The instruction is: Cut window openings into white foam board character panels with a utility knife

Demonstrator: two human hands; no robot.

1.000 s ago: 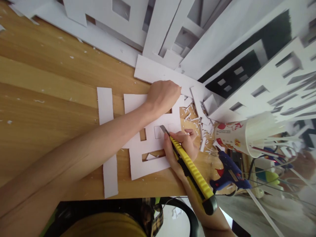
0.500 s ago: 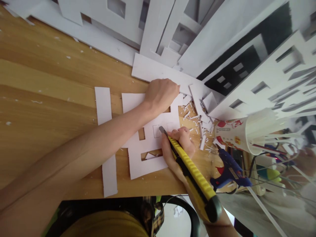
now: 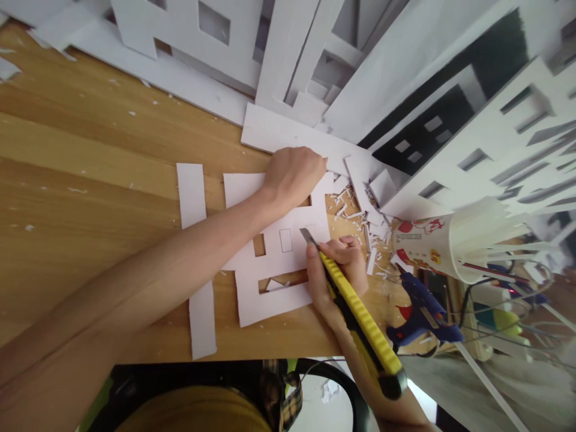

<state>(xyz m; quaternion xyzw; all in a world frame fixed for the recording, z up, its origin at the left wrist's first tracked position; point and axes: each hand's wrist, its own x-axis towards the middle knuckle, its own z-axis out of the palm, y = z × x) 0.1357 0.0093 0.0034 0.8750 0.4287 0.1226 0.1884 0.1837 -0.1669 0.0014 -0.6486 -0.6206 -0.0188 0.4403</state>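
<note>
My right hand (image 3: 344,264) grips a yellow and black utility knife (image 3: 357,315), its blade out and pointing up-left over a white foam board (image 3: 274,262). The blade tip is just right of a small rectangle marked on the board; whether it touches the surface is unclear. The board has several rectangular openings. My left hand (image 3: 294,176) rests closed on the board's upper part, back of the hand up. Its fingers are curled under, so anything inside them is hidden. A narrow white strip (image 3: 202,318) lies under my left forearm.
Foam scraps (image 3: 375,225) litter the wooden table right of the board. Beyond them are a paper cup (image 3: 420,240) on its side and a blue glue gun (image 3: 423,315) with cables. White model walls (image 3: 238,45) with cut windows stand along the back.
My right hand and the knife have shifted right, taking the blade from the marked rectangle to just beside it. My left hand stays on the board.
</note>
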